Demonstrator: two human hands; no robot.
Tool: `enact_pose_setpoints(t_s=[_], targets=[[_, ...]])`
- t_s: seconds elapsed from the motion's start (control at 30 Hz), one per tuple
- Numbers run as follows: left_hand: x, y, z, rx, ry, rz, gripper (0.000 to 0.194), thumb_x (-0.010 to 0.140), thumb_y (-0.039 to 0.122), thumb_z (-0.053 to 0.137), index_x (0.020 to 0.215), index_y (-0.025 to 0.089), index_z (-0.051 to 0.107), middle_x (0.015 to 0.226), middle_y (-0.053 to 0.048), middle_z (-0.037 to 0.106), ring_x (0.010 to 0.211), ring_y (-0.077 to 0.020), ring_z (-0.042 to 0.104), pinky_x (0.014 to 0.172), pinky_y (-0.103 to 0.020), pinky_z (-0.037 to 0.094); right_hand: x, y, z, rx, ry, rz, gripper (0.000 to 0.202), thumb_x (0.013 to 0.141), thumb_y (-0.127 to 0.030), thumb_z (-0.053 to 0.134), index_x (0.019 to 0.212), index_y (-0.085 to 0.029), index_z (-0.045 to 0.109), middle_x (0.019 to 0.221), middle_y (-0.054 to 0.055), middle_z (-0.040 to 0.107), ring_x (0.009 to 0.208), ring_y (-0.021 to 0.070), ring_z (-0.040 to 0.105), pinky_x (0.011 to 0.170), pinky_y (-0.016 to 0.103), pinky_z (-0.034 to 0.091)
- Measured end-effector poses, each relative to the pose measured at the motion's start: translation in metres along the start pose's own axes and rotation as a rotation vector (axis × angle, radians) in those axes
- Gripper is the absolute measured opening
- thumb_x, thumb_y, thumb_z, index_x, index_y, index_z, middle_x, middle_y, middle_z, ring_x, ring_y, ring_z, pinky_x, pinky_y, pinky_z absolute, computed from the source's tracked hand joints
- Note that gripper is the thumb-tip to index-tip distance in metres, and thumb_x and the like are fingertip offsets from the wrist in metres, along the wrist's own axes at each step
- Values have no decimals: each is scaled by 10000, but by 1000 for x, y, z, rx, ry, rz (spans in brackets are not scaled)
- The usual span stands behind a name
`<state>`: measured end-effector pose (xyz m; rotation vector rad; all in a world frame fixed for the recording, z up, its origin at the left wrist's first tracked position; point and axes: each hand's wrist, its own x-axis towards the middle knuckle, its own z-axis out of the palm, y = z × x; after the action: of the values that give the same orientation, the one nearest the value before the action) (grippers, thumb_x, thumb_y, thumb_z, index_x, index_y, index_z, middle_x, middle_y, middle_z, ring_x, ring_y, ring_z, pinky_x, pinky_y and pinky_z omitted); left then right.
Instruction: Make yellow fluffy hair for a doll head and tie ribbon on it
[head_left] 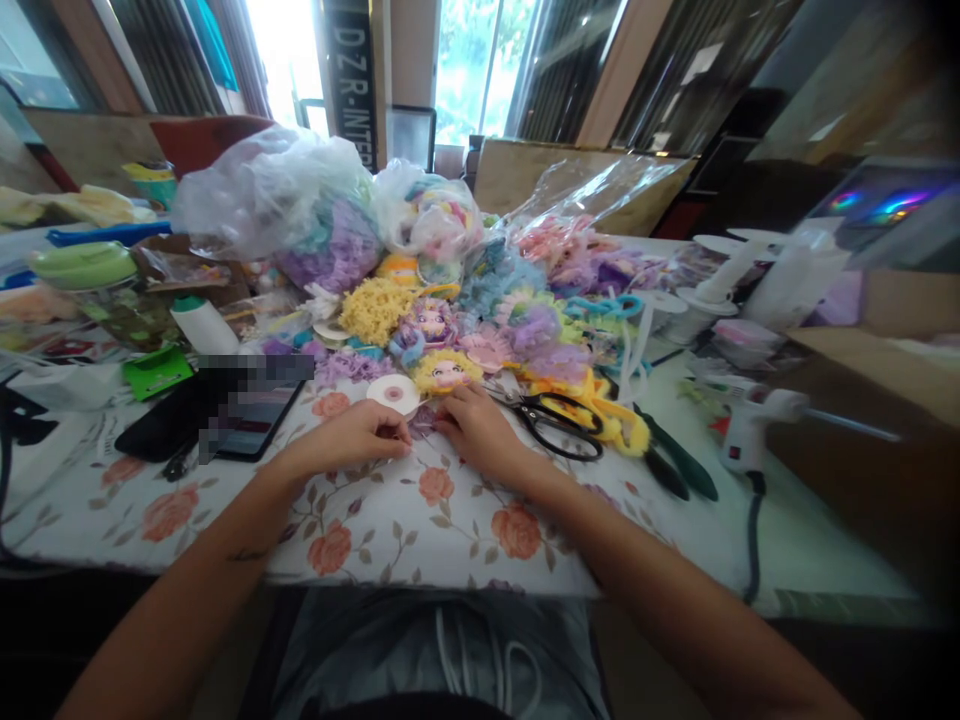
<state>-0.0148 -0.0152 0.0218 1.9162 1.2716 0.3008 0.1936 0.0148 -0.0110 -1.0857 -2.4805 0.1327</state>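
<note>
My left hand [375, 436] rests on the floral tablecloth [437, 525], its fingers curled, just in front of a white ribbon spool [392, 394]. Close by on the right, my right hand [472, 420] has bent fingers by a yellow-haired doll face [448, 373]. A thin, see-through purplish piece [425, 420] lies between the two hands; whether either hand grips it is unclear. A purple-haired doll face [431, 318] sits behind the yellow one. Black-handled scissors [559, 420] lie right of my right hand, blades pointing toward it.
Fluffy yarn pieces [375, 310] and plastic bags [277, 190] heap up behind. To the left are a phone [262, 415], a thread cone [202, 325] and a lidded jar [94, 280]. Green-handled pliers [679, 455], a corded glue gun [757, 425] and a cardboard box [885, 400] stand right.
</note>
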Motion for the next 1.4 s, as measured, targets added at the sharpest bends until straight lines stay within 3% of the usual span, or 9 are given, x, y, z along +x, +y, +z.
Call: enact_pose_setpoints(t_s=[0.23,0.4,0.53,0.7,0.83,1.0,1.13,1.27,1.4], targets=[[4,7,15,-48,65,0,276,762,389,560,815,152,691,664,-8,621,596,-132,503,542,-226,331,-10,24,-14,245,261,162,130,807,-141,568,684,-179,547,752,50,590,779,199,503,738,342,393],[-6,11,3,97,123,58,343,843,434,482,711,176,665,602,4,581,568,-132,480,531,-232,303,-20,28,-24,492,372,304,144,821,-262,560,700,-191,527,702,17,557,704,169,508,643,289,392],[-14,14,-7,145,298,91,341,849,452,510,751,182,693,643,-7,626,590,-140,517,559,-234,343,-22,8,-21,512,330,213,156,847,-273,556,714,-193,538,722,22,568,730,170,522,672,293,402],[-9,21,10,-67,450,230,438,761,416,675,1154,224,646,1129,-56,670,816,-176,622,668,-250,471,-23,-15,-17,358,335,-37,134,881,-203,539,748,-195,543,822,55,599,844,199,509,783,344,398],[-3,20,28,84,462,374,228,857,349,583,976,221,729,982,-56,724,902,-197,634,851,-306,464,-25,-20,-14,294,349,-90,119,890,-181,520,774,-199,541,864,69,603,858,210,502,784,361,407],[-3,22,33,249,490,382,275,913,346,480,909,233,730,920,-53,727,890,-200,635,845,-315,459,-27,-20,-12,327,373,-62,102,898,-177,508,808,-203,548,897,73,618,876,212,523,800,375,426],[-11,21,-15,367,757,334,264,895,363,501,854,229,724,914,-41,725,882,-192,633,850,-290,445,-28,-13,-8,350,421,40,88,906,-189,493,928,-206,576,978,89,620,950,226,549,829,395,453],[-26,-7,-122,430,1309,136,316,846,414,563,948,157,714,902,-46,712,776,-168,607,747,-259,436,-26,-5,-1,383,391,122,111,891,-196,498,951,-222,588,1023,100,608,942,231,568,729,365,497],[-40,-61,-221,653,1318,-353,312,776,358,606,954,130,723,669,-11,648,626,-145,475,586,-247,308,-24,-5,2,412,352,116,111,878,-201,504,924,-227,602,993,95,618,907,230,579,675,346,504]])
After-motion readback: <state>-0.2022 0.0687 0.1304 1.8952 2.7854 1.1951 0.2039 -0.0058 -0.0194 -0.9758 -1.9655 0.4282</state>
